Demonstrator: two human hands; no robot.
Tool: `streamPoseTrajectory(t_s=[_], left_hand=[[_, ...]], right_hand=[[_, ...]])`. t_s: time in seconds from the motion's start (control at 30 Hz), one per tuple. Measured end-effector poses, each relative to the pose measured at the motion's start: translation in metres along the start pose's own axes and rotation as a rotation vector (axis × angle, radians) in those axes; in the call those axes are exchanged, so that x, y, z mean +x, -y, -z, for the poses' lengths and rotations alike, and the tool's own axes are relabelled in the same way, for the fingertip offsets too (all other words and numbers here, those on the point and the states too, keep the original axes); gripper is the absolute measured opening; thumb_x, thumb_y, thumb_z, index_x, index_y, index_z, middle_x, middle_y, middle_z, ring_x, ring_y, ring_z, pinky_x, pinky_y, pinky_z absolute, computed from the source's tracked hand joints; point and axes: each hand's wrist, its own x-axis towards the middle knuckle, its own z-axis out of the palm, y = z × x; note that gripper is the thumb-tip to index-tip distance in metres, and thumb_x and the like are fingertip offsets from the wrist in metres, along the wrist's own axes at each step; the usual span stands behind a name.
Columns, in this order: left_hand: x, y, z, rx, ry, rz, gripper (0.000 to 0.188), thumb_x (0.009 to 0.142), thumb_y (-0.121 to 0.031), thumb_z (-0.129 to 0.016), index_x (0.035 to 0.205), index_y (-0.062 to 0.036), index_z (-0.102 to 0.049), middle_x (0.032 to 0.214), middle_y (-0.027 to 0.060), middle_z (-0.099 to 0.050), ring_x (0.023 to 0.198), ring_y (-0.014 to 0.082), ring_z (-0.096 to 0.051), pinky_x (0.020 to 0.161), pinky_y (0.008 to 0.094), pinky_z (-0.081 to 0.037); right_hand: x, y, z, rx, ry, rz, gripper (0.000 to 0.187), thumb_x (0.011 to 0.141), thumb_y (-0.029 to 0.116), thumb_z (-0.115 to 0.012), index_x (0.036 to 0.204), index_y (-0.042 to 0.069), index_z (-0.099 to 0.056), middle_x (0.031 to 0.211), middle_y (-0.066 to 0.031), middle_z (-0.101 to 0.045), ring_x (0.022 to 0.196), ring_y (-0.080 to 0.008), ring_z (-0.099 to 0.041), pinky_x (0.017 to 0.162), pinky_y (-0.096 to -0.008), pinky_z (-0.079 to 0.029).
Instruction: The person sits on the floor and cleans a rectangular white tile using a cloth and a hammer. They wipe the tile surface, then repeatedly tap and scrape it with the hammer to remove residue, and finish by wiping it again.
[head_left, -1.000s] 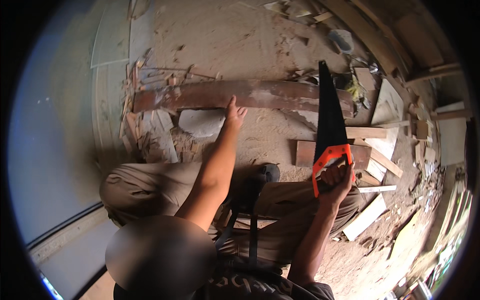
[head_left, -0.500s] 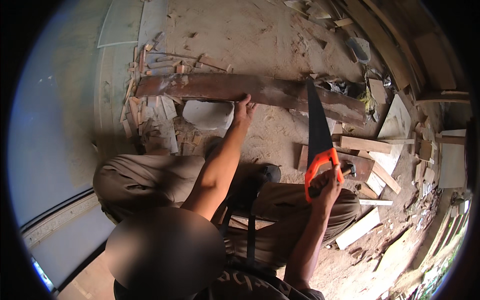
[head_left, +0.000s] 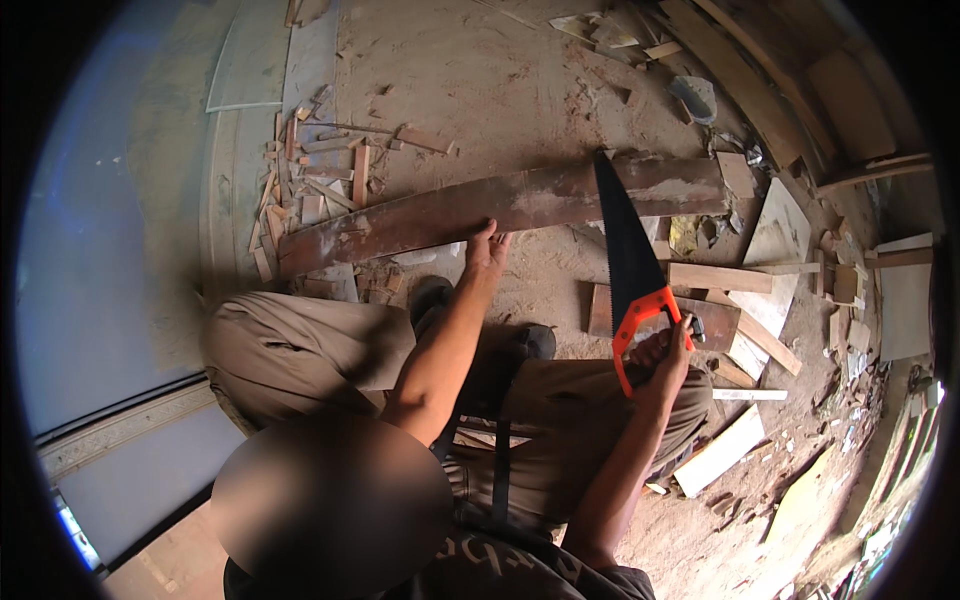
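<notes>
A long, worn reddish-brown plank [head_left: 420, 215] stretches across in front of me, its left end lower and nearer than its right. My left hand [head_left: 487, 250] grips the plank's near edge around its middle, thumb on top and fingers partly hidden. Upright in my right hand [head_left: 660, 358] is a handsaw [head_left: 630, 250] with a dark blade and an orange handle. The blade's tip overlaps the right part of the plank; whether they touch I cannot tell. A pale block [head_left: 415, 257] shows only a sliver beneath the plank.
Wood offcuts [head_left: 325, 160] litter the ground at the left, beside a bluish panel [head_left: 110, 260]. On the right lie a shorter brown board [head_left: 605, 310], a light wood strip [head_left: 720, 278] and a white sheet [head_left: 775, 230]. Long boards [head_left: 750, 85] lean at the far right.
The plank has swung, its left end toward me and its right end away, covering most of the pale block. My left hand moved slightly nearer with it. The saw shifted slightly left.
</notes>
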Motion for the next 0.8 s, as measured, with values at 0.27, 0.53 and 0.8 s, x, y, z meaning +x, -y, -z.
streamPoseTrajectory(t_s=[0.27,0.53,0.8], left_hand=[[-0.029,-0.027,-0.007,0.539,-0.216,0.243,0.041,0.097,-0.018,-0.056,0.130,0.0014,-0.042,0.138,0.0220,-0.046,0.125,0.0358,-0.051,0.109,0.0511,-0.042],[-0.064,-0.079,-0.047,1.112,0.081,0.224,0.058,0.097,-0.043,-0.054,0.139,-0.0050,-0.042,0.137,0.0152,-0.055,0.120,0.0286,-0.057,0.093,0.0499,-0.052],[-0.152,-0.123,-0.231,1.603,0.484,-0.185,0.048,0.097,-0.041,-0.055,0.127,-0.0040,-0.054,0.121,0.0115,-0.066,0.113,0.0246,-0.062,0.092,0.0436,-0.052]], right_hand=[[-0.026,-0.004,0.002,-0.324,0.128,0.145,0.048,0.096,0.051,-0.058,0.068,0.014,-0.045,0.055,0.0078,-0.035,0.045,-0.0036,-0.032,0.042,-0.0226,-0.025],[-0.032,-0.029,0.008,-0.971,0.313,0.452,0.055,0.092,0.047,-0.065,0.073,-0.004,-0.057,0.054,-0.0078,-0.041,0.058,-0.0090,-0.041,0.052,-0.0329,-0.038],[-0.022,-0.055,0.011,-0.941,0.227,0.630,0.058,0.095,0.049,-0.057,0.080,-0.007,-0.061,0.063,-0.0273,-0.052,0.059,-0.0404,-0.056,0.061,-0.0462,-0.045]])
